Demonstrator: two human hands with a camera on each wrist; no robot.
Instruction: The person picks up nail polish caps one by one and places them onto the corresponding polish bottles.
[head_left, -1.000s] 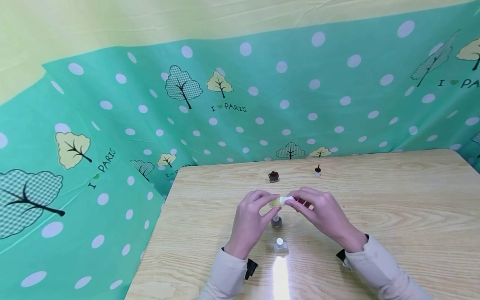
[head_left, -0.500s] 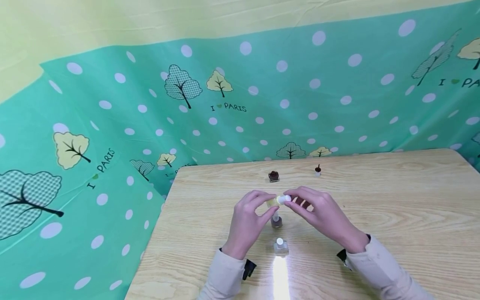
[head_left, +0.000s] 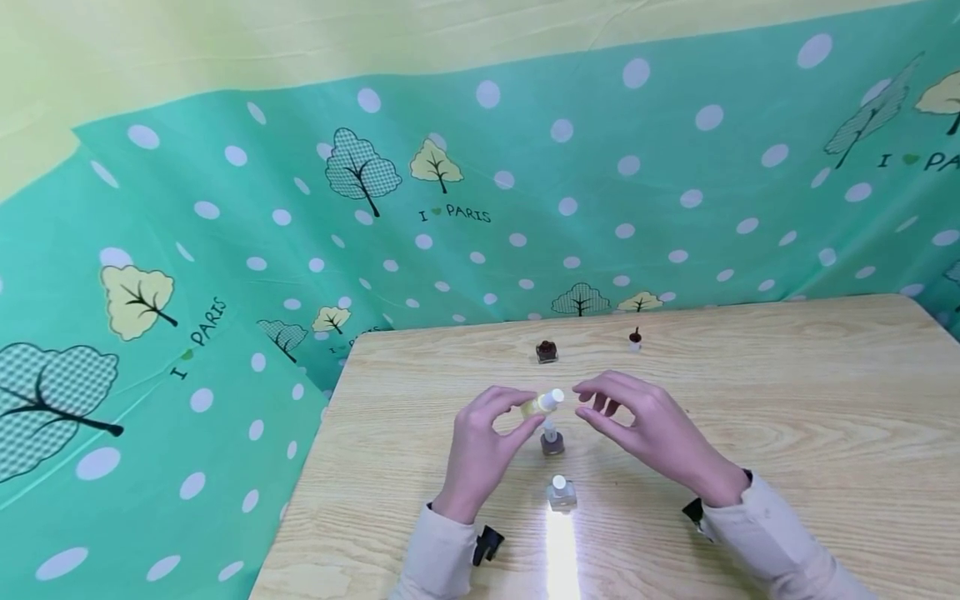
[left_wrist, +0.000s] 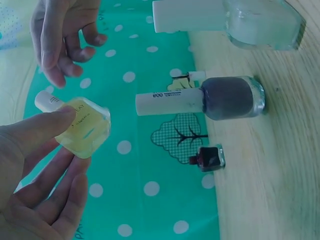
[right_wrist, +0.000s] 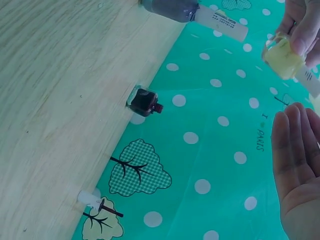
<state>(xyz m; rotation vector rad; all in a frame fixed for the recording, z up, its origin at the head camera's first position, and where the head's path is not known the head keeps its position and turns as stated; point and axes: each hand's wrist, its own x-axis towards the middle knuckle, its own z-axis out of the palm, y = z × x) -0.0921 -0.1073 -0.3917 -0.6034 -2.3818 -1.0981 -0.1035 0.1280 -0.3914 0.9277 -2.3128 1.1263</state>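
Note:
Between thumb and fingers, my left hand [head_left: 478, 446] pinches a nail polish bottle [left_wrist: 90, 125] of pale yellow polish, raised over the table and tilted. Its white cap [head_left: 553, 399] is on and points up to the right. My right hand [head_left: 648, 421] is just right of that cap, apart from it, fingers loosely bent and holding nothing. Below the raised bottle stands a nail polish bottle of greyish purple [left_wrist: 232, 98] with a white cap. Nearer the front is a clear nail polish bottle [head_left: 562, 497], also white-capped.
Toward the back of the wooden table [head_left: 787, 417] stands an uncapped dark red nail polish bottle [head_left: 547, 353]. To its right, a white cap [right_wrist: 89, 199] stands with its dark brush upward. A green patterned cloth [head_left: 525, 208] hangs behind the table and along its left.
My right hand has let go of the white cap and drawn slightly right. My left hand has moved a little left with the yellow bottle, tipping its cap upward.

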